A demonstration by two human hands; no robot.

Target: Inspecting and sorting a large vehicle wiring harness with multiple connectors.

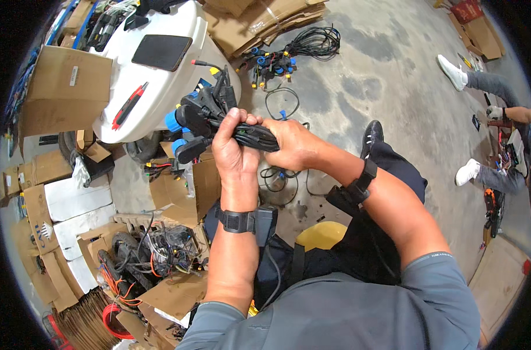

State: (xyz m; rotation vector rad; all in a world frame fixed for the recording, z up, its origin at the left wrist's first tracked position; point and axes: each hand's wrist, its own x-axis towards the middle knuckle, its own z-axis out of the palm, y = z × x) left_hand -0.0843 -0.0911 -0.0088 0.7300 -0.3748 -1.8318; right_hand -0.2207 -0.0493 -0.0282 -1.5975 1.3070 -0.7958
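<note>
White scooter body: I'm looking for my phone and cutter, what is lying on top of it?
A dark flat phone and a red-and-black cutter lie on the white scooter body; its right edge is hidden by the cable bundle.

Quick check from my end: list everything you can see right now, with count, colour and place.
Cable bundle: one, black, gripped in both hands.
Connector cluster: one, black with blue plugs, at the bundle's left end.
Scooter body: one, white, upper left.
Dark pad: one, black, on the scooter body.
Cutter: one, red and black, on the scooter body.
Loose cables: one pile, black with blue and yellow plugs, floor at top.
Cardboard boxes: many, brown, left side.
Stool: one, yellow, under the person.
Another person: one, white shoes, far right.
Left hand: on the bundle.
Right hand: on the bundle.
</note>
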